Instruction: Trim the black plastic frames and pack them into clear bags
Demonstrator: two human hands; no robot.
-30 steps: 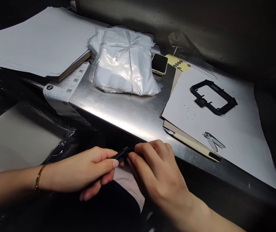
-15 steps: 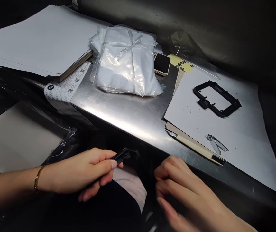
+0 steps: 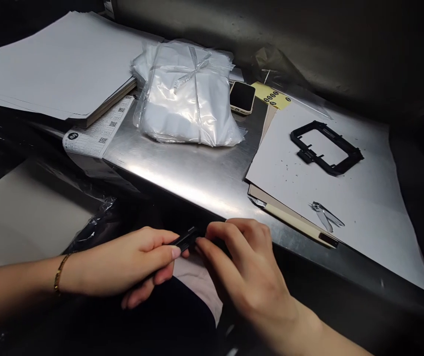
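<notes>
Between thumb and fingers, my left hand [image 3: 134,264] grips a black plastic frame [image 3: 187,238] low in front of the table edge. My right hand [image 3: 247,267] has its fingers curled at the other end of this frame, seemingly pinching it; its fingertips cover much of that end. A similar black frame [image 3: 326,148] lies on white sheets to the right. Nearer the front of those sheets rests a silver nail clipper [image 3: 326,216]. Along the sheets' front edge lies a cream-handled knife [image 3: 293,220] with a metal tip.
A clear plastic-wrapped bundle of bags [image 3: 190,99] sits mid-table, beside a phone [image 3: 242,97] and a yellow label sheet [image 3: 273,96]. At the far left stands a thick stack of white sheets [image 3: 60,64], near a printed label [image 3: 93,133]. Small dark scraps dot the right-hand sheet [image 3: 271,173].
My right hand has moved left and up to the black frame in my left hand, closing at its free end. The left hand has hardly moved; the view has shifted slightly.
</notes>
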